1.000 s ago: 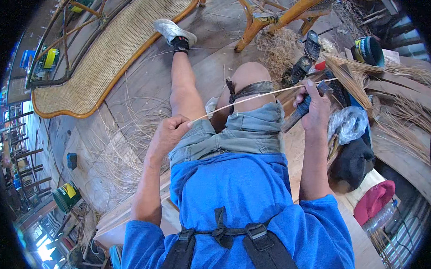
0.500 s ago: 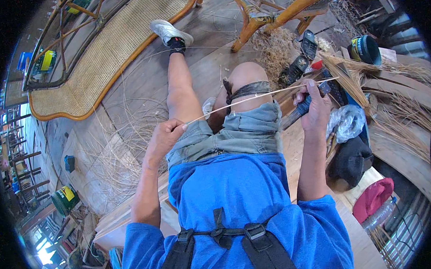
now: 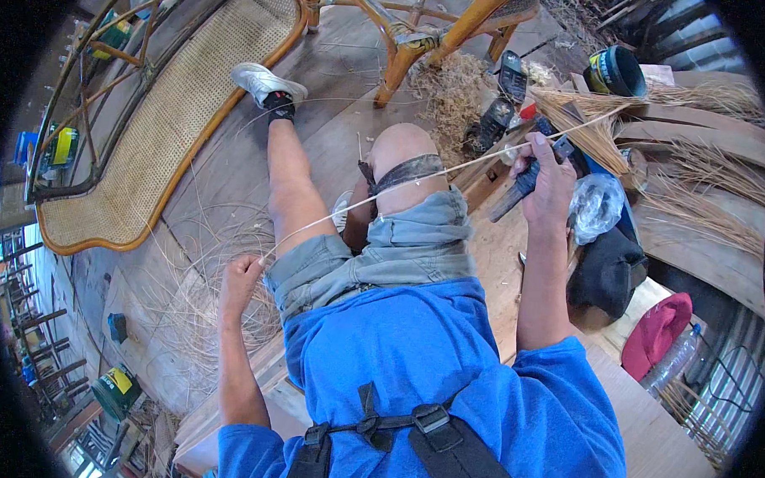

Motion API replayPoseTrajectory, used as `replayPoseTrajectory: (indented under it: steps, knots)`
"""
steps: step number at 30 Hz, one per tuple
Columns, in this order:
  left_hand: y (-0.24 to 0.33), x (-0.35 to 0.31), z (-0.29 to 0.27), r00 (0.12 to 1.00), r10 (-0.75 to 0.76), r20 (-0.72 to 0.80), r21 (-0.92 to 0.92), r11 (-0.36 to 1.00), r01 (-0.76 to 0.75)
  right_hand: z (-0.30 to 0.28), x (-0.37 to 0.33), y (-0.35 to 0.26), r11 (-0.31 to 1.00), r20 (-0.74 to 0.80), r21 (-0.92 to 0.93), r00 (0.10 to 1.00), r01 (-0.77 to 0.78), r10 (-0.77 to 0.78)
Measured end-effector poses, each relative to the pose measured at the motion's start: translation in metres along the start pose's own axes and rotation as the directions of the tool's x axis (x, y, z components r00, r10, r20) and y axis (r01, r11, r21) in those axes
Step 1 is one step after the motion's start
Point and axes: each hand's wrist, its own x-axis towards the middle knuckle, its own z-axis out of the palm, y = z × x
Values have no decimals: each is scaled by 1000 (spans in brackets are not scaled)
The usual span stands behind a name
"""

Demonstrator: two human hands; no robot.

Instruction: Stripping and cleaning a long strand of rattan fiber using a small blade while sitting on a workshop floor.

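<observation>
A thin pale rattan strip (image 3: 333,216) runs between my hands and crosses the dark band (image 3: 414,168) tied round my knee. My left hand (image 3: 243,280) is closed on its lower end, out beside my left thigh. On the right, my right hand (image 3: 550,179) pinches the strip between thumb and fingers, and its far end sticks out past them. Behind that hand shows a dark tool (image 3: 514,198) with a blocky grey end; whether the fingers also grip it I cannot tell. Loose rattan strands (image 3: 204,279) lie tangled on the floor near my left hand.
A woven cane panel (image 3: 184,122) with a wooden rim lies at the left. Chair legs (image 3: 397,71) stand ahead. To the right are a dark bucket (image 3: 617,72), rattan bundles (image 3: 712,204), a plastic bag (image 3: 597,206), a black cap (image 3: 607,274) and a red cap (image 3: 655,333).
My left hand has drawn away to the left and toward me, so a longer stretch of strip lies between the hands. My right hand keeps its pinch. The view has shifted a little.
</observation>
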Motion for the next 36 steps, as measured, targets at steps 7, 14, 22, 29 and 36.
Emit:
replayPoseTrajectory:
  steps: [7,14,22,29,36]
  knots:
    - [-16,4,0,998,-61,33,-75,995,64,-1,2,-3,1000,-23,-5,999,-30,30]
    - [-33,10,-5,992,-103,74,8,995,103,1,4,2,999,-18,-5,999,-37,37]
    - [-43,5,-17,985,-163,58,-221,960,172,10,10,11,991,-53,68,991,-116,119]
    - [-61,-2,-36,971,-234,53,-216,946,240,32,16,30,979,-34,16,978,-204,204]
    - [-70,1,-47,926,-302,226,-166,925,342,39,31,50,948,-102,-109,952,-299,289]
